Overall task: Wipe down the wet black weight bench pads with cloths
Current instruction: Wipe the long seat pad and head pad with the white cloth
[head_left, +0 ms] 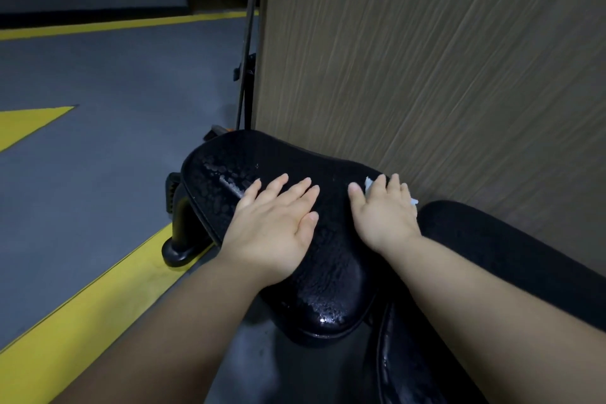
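Left hand (275, 220) and right hand (383, 211) press flat on one wet pad (328, 275), right atop one cloth (368, 182).

right: wood panel (426, 59) just beside seat pad (236, 154) — blocked | left: floor (98, 190) open | far: black pole (248, 26) upright

Dim, flat light for you here, and the far left corner falls almost black. Your left hand (275, 216) and right hand (383, 210) read pale and fairly sharp, while your forearms darken toward the near edge. Small glints catch on the wet pad (331, 272), brightest at its near tip. The panel (426, 59) on the right looks soft, and the yellow lines (82, 289) splay with the wide lens.
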`<state>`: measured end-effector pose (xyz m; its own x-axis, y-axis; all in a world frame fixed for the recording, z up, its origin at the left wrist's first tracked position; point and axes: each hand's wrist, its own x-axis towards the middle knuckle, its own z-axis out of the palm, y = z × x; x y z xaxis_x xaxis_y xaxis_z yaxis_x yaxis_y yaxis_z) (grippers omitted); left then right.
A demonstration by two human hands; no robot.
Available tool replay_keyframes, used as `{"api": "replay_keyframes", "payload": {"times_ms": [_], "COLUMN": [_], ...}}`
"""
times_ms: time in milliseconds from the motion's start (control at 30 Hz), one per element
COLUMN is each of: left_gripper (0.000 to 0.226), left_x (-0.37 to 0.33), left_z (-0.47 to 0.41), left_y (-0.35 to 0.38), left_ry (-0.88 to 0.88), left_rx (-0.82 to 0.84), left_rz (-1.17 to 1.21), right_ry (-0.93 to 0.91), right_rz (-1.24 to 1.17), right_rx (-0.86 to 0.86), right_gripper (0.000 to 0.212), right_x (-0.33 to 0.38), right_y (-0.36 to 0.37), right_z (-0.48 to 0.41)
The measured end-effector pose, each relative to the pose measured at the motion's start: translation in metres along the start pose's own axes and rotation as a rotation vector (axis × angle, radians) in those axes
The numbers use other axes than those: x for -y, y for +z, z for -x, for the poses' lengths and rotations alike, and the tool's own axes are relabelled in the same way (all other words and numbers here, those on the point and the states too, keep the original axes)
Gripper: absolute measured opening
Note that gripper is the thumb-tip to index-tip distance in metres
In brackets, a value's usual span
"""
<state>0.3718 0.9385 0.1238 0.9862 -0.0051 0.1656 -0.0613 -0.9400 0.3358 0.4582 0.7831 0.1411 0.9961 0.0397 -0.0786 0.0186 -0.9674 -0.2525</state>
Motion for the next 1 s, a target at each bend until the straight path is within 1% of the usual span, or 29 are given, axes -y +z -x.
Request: {"api": "replay_keyframes", "payload": {"times_ms": [133,233,300,400,500,567,700,767,867,1000], "left_gripper": [0.052,0.062,0.066,0.074,0.066,0.067,0.080,0.081,0.078,0.076], "left_x": [0.001,0.003,0.003,0.003,0.004,0.004,0.009,0.012,0.013,0.012], "left_z": [0.000,0.000,0.000,0.001,0.001,0.002,0.003,0.002,0.002,0.001], "left_y": [-0.001,0.001,0.002,0.003,0.002,0.001,0.002,0.002,0.002,0.003], "left_ry": [0.005,0.011,0.011,0.020,0.020,0.020,0.009,-0.014,-0.041,-0.056], "left_rx": [0.010,0.000,-0.006,-0.017,-0.019,-0.030,-0.063,-0.095,-0.126,-0.146], "left_rz": [0.015,0.009,0.012,0.014,0.021,0.051,0.074,0.091,0.102,0.098], "right_ry": [0.028,0.047,0.043,0.042,0.013,-0.005,-0.039,-0.053,-0.065,-0.163], "right_rz": [-0.135,-0.239,-0.259,-0.163,-0.051,-0.064,-0.089,-0.087,-0.012,0.111], "right_rx": [-0.016,-0.047,-0.087,-0.104,-0.084,-0.043,0.000,0.020,0.071,0.132], "right_gripper": [0.068,0.062,0.056,0.052,0.050,0.049,0.045,0.046,0.050,0.055], "right_x": [-0.008,-0.011,-0.012,-0.015,-0.020,-0.024,-0.027,-0.025,-0.016,0.022], "right_y": [-0.009,-0.013,-0.013,-0.010,-0.009,-0.010,-0.014,-0.015,-0.017,-0.012], "right_z": [-0.028,-0.034,-0.034,-0.030,-0.023,-0.020,-0.036,-0.051,-0.074,-0.093]}}
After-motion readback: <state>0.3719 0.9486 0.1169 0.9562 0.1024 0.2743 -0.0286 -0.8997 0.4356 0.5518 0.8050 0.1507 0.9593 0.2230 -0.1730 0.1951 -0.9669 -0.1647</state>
